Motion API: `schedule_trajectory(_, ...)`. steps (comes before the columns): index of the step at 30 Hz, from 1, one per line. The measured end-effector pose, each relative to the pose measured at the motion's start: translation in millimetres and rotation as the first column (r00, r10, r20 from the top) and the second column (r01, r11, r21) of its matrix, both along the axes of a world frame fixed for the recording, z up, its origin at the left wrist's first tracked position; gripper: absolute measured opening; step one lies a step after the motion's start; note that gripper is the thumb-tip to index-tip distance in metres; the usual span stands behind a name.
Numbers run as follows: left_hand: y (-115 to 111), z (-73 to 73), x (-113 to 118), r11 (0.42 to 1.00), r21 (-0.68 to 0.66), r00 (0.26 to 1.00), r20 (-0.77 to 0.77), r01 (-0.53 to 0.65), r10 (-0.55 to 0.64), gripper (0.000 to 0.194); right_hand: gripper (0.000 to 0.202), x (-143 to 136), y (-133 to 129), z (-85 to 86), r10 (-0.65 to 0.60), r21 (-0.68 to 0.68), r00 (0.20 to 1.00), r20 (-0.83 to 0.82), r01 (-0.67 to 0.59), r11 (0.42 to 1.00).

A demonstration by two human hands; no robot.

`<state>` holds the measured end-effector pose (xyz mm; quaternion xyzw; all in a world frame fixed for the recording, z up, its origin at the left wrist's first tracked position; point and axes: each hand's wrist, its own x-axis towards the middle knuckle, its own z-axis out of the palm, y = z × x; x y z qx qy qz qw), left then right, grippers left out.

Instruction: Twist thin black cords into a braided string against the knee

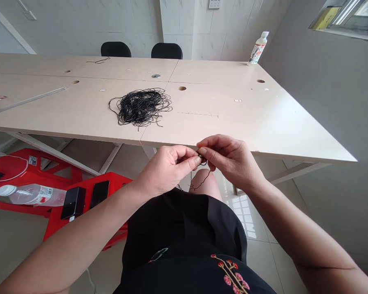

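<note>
Between my two hands, above my knee and in front of the table's near edge, is a black cord (203, 162) with a small loop showing. My left hand (174, 165) pinches it between thumb and forefinger. From the other side my right hand (228, 159) pinches the same cord, its fingertips touching those of the left. Thin loose ends of the cord dangle below toward the knee. Part of the cord is hidden behind the fingertips. A tangled heap of black cord (141, 107) lies on the pale table (233, 126) beyond my hands.
Red stools (110, 179) at my left bear a clear bottle (33, 194), a black box-like object (73, 202) and a dark phone (99, 193). Another bottle (257, 49) stands at the table's far right corner. Two black chairs (167, 50) are behind the table.
</note>
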<state>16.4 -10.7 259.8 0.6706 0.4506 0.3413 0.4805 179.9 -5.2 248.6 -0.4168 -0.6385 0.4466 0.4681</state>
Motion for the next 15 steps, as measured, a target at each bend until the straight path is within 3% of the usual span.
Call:
schedule_trajectory(5,1.4,-1.8,-3.6,1.0,-0.016,1.0,0.014,-0.017,0.017,0.025,0.023,6.7,-3.9,3.7,0.148,0.018,0.986,0.081,-0.15,0.989)
schedule_trajectory(11,1.8,-3.7,-6.2,1.0,-0.023,1.0,-0.01,-0.021,0.021,0.026,0.026,9.3,-5.2,3.4,0.126,0.056,0.98,0.156,-0.136,0.989)
schedule_trajectory(15,0.6,-2.7,-6.0,1.0,-0.009,0.999,-0.042,-0.002,0.002,0.025,0.025,11.7,-2.4,1.9,0.167,-0.007,0.976,0.141,-0.167,0.986)
